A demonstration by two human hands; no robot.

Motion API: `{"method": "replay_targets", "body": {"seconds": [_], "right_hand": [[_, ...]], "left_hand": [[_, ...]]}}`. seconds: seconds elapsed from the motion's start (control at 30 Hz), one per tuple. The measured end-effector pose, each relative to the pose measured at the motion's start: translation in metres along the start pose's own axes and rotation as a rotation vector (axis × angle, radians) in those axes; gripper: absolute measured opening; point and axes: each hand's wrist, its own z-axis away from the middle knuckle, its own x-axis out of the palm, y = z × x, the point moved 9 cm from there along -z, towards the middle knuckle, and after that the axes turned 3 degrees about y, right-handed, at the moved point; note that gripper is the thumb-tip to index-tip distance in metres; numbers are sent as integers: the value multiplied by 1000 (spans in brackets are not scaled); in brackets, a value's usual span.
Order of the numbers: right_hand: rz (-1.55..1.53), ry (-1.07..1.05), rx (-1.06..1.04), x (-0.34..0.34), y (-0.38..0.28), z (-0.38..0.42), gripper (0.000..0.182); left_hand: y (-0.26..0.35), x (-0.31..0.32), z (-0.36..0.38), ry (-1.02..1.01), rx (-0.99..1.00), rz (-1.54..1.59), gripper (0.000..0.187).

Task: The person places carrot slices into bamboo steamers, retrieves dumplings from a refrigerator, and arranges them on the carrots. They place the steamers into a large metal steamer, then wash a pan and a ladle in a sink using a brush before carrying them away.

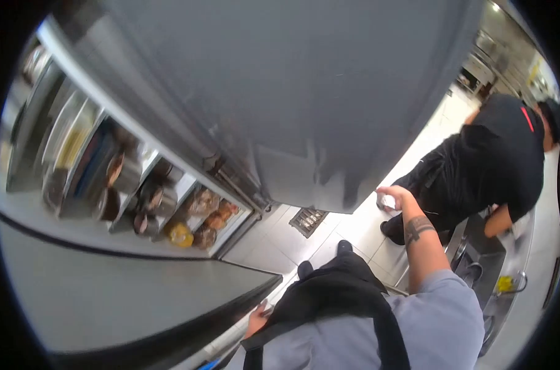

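My right hand (398,196) is stretched forward, its fingers closed round a small whitish, silvery thing (388,201) whose kind I cannot make out. It is close to the lower outer corner of a large grey refrigerator door (292,92), which stands swung open. Low at my left side is my left hand (256,322), near the edge of a second grey door (132,296). Its fingers show only in part and blurred. Between the two doors, the refrigerator's shelves (132,203) hold metal containers (164,200), a bag with yellow contents (180,235) and wrapped brownish items (215,221).
A co-worker in black (502,154) bends over a metal sink (492,246) at my right, close to my right arm. A yellow sponge-like thing (505,283) lies by the sink. A drain grate (307,221) is set in the tiled floor (360,237) ahead of my feet.
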Motion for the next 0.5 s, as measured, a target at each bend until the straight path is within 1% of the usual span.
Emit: {"method": "replay_targets", "body": {"seconds": [0.03,0.07,0.1,0.13,0.17,0.2,0.23,0.27,0.3,0.33,0.37,0.4,0.47,0.5], "right_hand": [[-35,-42,-19,-10,-8,-18,25],[-67,-81,-40,-14,-13,-34,26],[-77,-172,-83,-13,-19,-42,25],[-83,-258,-130,-7,-28,-48,24],[-126,-309,-134,-6,-31,-62,22],[-171,-400,-165,0,-34,-74,24],[-178,-303,-174,-4,-39,-54,25],[-306,-502,-264,-2,-40,-57,26],[-273,-537,-240,1,-37,-71,25],[-308,-603,-251,1,-36,-68,27],[-379,-616,-196,-3,-26,-79,27],[-380,-637,-167,-8,-22,-72,25],[-401,-654,-67,-22,-17,-63,27],[-407,-647,-48,-24,-14,-74,27]], "left_hand": [[93,36,-3,-52,83,-474,54],[84,53,-44,-91,151,-491,47],[145,97,-49,-136,235,-508,44],[185,137,-66,-199,286,-503,43],[229,179,-75,-254,338,-493,41],[271,224,-81,-333,455,-475,43],[312,269,-80,-413,569,-455,44],[373,315,-51,-383,830,-510,48],[431,353,-16,-350,1088,-552,53],[477,388,5,-367,1104,-554,53],[538,409,54,-139,1484,-488,54],[568,422,93,116,1842,-390,55],[595,438,101,498,1986,-321,54],[603,443,98,574,2131,-80,58]]}}
